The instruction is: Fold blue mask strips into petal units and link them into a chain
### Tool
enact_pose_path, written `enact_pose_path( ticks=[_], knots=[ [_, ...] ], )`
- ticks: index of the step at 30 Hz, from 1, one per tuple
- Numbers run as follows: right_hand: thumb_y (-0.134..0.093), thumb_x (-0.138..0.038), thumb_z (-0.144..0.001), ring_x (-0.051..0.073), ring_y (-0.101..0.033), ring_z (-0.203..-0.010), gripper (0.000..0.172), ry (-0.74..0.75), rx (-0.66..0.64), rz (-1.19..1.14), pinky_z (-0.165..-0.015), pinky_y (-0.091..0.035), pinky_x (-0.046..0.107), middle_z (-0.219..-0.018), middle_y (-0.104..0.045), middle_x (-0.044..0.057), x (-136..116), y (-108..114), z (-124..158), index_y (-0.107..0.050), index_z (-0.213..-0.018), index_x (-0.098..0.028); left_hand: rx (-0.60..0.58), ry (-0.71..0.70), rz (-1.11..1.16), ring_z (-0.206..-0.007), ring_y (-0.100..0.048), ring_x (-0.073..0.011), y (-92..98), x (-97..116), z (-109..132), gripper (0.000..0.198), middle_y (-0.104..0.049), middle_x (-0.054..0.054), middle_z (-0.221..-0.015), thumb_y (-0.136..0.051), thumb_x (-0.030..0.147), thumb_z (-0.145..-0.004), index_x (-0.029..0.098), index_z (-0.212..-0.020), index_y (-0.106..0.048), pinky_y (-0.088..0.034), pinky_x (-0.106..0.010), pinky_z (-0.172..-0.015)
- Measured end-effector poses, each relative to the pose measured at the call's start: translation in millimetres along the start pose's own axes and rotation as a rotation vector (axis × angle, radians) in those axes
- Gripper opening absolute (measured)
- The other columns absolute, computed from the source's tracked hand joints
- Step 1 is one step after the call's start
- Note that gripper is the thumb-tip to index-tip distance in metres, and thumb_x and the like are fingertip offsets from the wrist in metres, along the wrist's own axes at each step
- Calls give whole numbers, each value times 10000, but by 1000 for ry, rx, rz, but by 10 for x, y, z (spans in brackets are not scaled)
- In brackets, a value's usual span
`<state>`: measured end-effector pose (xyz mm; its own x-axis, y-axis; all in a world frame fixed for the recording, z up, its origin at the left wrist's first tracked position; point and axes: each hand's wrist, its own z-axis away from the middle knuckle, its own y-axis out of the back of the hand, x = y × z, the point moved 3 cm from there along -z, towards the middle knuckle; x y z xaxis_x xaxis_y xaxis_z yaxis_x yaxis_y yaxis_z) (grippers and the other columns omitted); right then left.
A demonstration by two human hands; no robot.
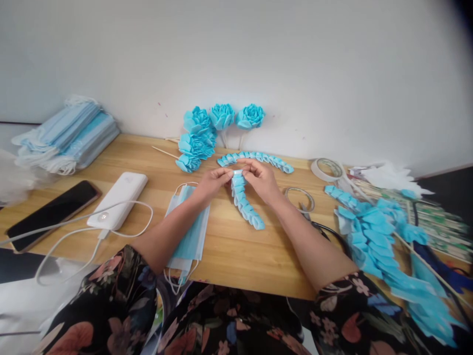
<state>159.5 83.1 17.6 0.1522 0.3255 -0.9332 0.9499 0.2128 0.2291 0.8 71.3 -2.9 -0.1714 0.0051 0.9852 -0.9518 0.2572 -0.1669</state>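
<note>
Between both hands, near the middle of the table, is a blue pleated strip [244, 202] folded into overlapping petals, its far end pinched and the rest curving down toward me. My left hand [214, 182] grips the left corner of that end with thumb and finger. On the right corner, my right hand [260, 180] pinches the same strip. Just beyond the fingers lies a second pleated strip [258, 157] in an arc. Several blue fabric roses [197, 138] on thin sticks rest at the back. Under my left forearm is a blue face mask [188, 231].
Stacked face masks [70, 135] stand at the back left, near a phone [51, 214] and a cabled white power bank [118, 199]. To the right are tape rolls [328, 169], scissors [306, 209] and heaped pleated blue strips [373, 236]. A wall [236, 59] borders the table's far edge.
</note>
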Motion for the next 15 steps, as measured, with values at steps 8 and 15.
enact_pose_path(
  ticks=[8,15],
  knots=[
    [-525,-169,-762,111,-491,-605,373,43,26,76,-571,-399,255,-714,-559,-28,-11,21,-1,-653,-1112,-196,29,37,77,-659,-599,-133,20,-31,-26,381,-650,-30,-682,-721,497,-720,122,-769,-676,-478,-282,-693],
    [-496,-205,-830,125,-560,-648,344,60,11,133,-598,-436,261,-776,-629,-7,8,14,6,-627,-1148,-189,119,65,42,-578,-571,-107,41,-41,-41,262,-630,-12,-592,-742,368,-690,120,-693,-658,-457,-260,-644]
  ],
)
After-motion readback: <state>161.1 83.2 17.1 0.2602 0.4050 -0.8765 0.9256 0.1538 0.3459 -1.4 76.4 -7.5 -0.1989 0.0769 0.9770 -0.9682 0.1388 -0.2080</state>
